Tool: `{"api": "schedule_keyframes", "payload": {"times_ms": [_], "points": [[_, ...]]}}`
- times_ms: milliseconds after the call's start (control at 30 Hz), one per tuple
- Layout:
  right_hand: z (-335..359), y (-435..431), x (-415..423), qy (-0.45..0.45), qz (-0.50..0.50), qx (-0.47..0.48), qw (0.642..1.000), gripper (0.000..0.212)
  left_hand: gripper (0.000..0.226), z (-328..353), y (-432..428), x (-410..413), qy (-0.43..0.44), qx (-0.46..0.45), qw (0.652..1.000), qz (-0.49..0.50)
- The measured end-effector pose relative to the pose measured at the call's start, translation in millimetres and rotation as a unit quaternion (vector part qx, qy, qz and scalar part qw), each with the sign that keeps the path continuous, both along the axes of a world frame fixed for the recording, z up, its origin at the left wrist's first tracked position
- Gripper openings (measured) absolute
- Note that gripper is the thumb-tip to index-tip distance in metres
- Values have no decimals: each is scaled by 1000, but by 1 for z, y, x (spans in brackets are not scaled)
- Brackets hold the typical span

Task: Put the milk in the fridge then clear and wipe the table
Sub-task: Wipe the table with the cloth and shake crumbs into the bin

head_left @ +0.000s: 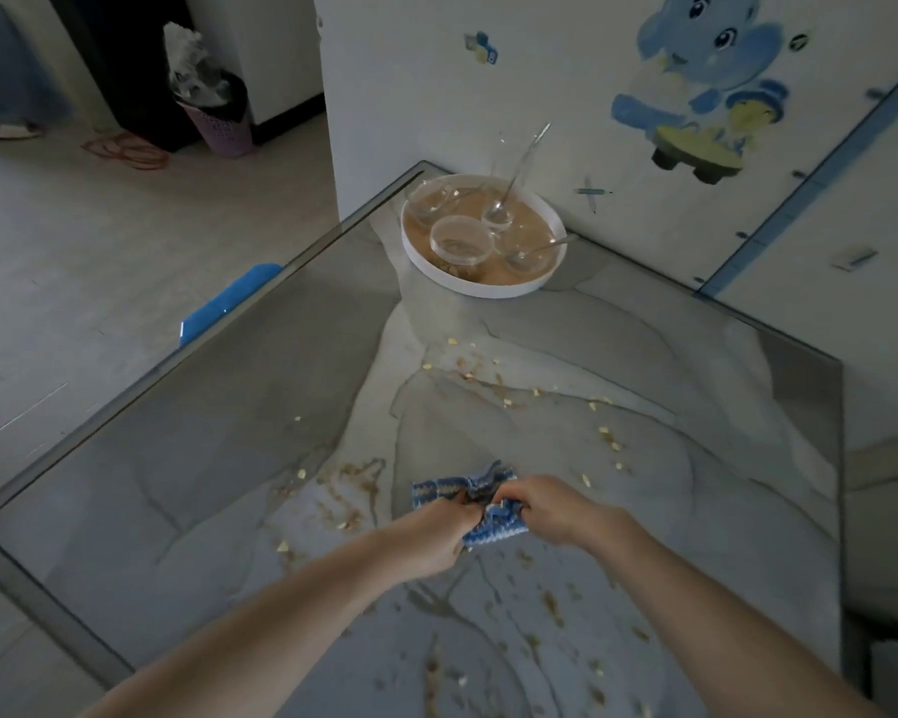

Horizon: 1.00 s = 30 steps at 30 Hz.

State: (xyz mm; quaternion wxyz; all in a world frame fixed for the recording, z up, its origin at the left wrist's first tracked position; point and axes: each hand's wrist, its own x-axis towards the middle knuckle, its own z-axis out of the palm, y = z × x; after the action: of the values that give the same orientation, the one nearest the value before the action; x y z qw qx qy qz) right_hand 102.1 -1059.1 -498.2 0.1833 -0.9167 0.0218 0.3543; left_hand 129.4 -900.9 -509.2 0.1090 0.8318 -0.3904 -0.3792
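— Glass-topped table (281, 406), marble-patterned beneath, is viewed from above; what is shown upon it?

— Pale crumbs (488, 386) and brown smears are scattered over the middle and near parts of the surface. A round white tray (488, 291) is set at the far corner, close to the wall. Clear bowls (457, 241) and spoons (514, 173) are held in it.

— Where is the cloth located?

— A blue-and-white striped cloth (439, 492) is bunched over the near middle of the table, among the crumbs. Whether the glass is touched by it cannot be told.

— How is it held?

— It is gripped from both sides. The left hand (434, 536) is curled round its left part. The right hand (545, 510) is closed on its right part, with fingers folded into the fabric. The two hands are placed just beside each other, and the cloth is gathered between them.

— What is indicated in the background?

— A blue seat (229, 303) is partly seen at the left edge of the table. A pink perforated basket (224, 129), lined with a dark bag and filled, is stood on the floor at upper left. A red cord (125, 147) is laid near it. A blue cartoon elephant sticker (695, 80) is fixed to the wall behind the tray.
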Motion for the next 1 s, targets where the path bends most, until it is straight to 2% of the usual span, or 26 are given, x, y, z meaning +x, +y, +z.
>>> {"api": "schedule_keyframes", "payload": {"times_ms": [133,233,333,433,467,500,567,700,833,1000], "points": [[15,-25,-42,15,-66,29,997,38,22,18,-25,-23,44,-8,999,17],[38,-35,-51,-50,-142,105,983,14,12,45,-35,-16,56,-61,994,64],[63,-40,-39,-115,-213,172,955,26,17,71,-32,7,59,-110,984,123],[85,-36,-18,-126,-221,253,933,15,22,87,-21,37,34,-158,974,157],[89,-33,-10,-126,-209,265,933,19,18,91,-18,46,24,-172,972,159],[92,-28,2,-133,-190,261,937,23,14,94,-15,57,12,-187,969,161],[92,-16,28,-181,-145,221,947,25,22,101,-10,79,-12,-197,966,166],[81,-3,96,-288,-155,193,925,10,26,105,3,133,-73,-228,953,184],[72,1,163,-313,-163,222,909,14,29,95,8,187,-113,-258,939,197],[30,5,229,-308,-151,213,915,11,41,51,8,233,-158,-245,933,211]]}}
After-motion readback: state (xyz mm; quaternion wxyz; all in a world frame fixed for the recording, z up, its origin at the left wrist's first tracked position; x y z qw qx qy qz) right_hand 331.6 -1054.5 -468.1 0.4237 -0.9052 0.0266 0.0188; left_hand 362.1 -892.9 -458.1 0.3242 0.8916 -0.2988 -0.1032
